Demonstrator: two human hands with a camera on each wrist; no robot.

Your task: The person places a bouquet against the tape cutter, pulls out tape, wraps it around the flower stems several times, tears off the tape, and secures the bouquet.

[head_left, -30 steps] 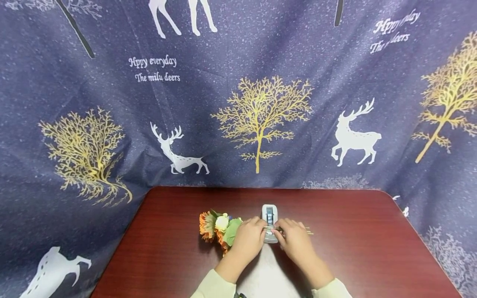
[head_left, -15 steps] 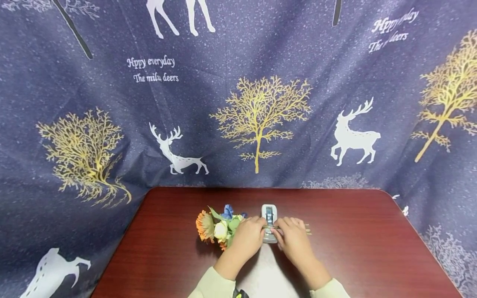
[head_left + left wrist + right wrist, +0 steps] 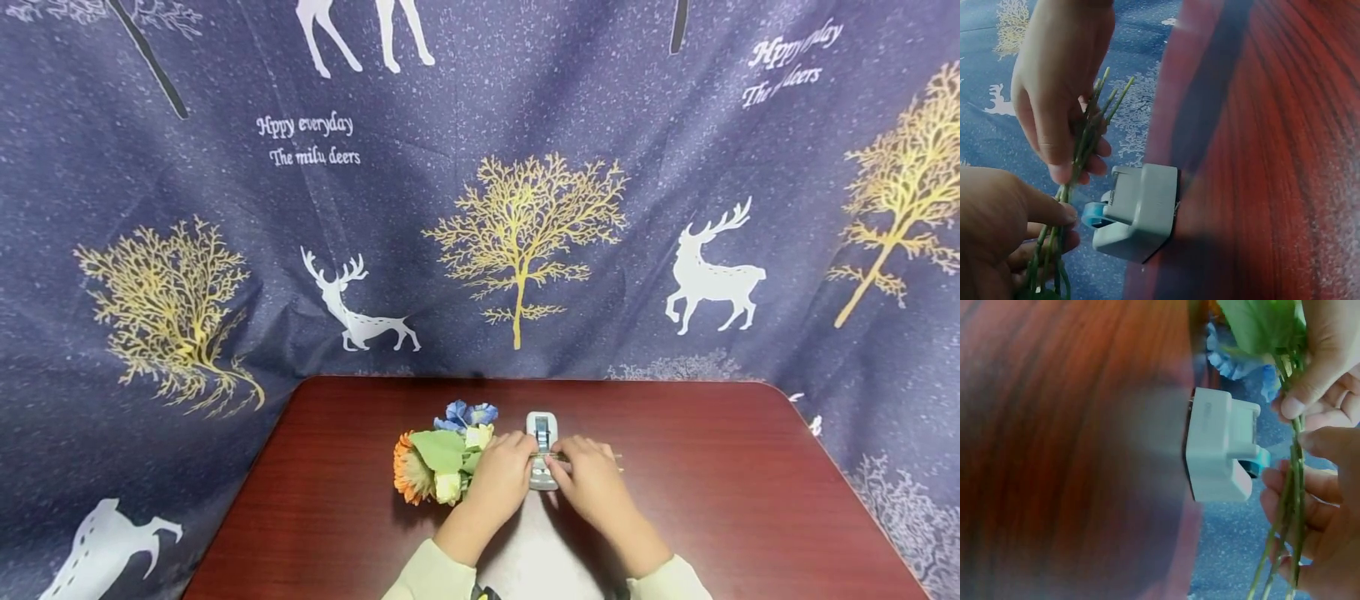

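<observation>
A bunch of flowers (image 3: pixel 437 452) with orange, blue and pale yellow heads lies sideways in my hands, heads to the left. My left hand (image 3: pixel 498 477) pinches its green stems (image 3: pixel 1089 139) just below the leaves. Close beside it, my right hand (image 3: pixel 596 482) grips the same stems between thumb and curled fingers, and the stem ends stick out past it. Both hands are over a pale grey tape dispenser (image 3: pixel 1213 444) standing on the table. Its blue-cored tape roll (image 3: pixel 1094 214) faces the stems. A faint clear strip seems to run from roll to stems; its end is hidden by fingers.
The dark red wooden table (image 3: pixel 360 533) has its far edge just beyond the dispenser. Behind it hangs a blue cloth (image 3: pixel 465 100) printed with deer and trees.
The bunch has turned about its stems: blue flowers have come up on the far side and a big leaf now lies on top. Both hands stay almost in place, still on the stems.
</observation>
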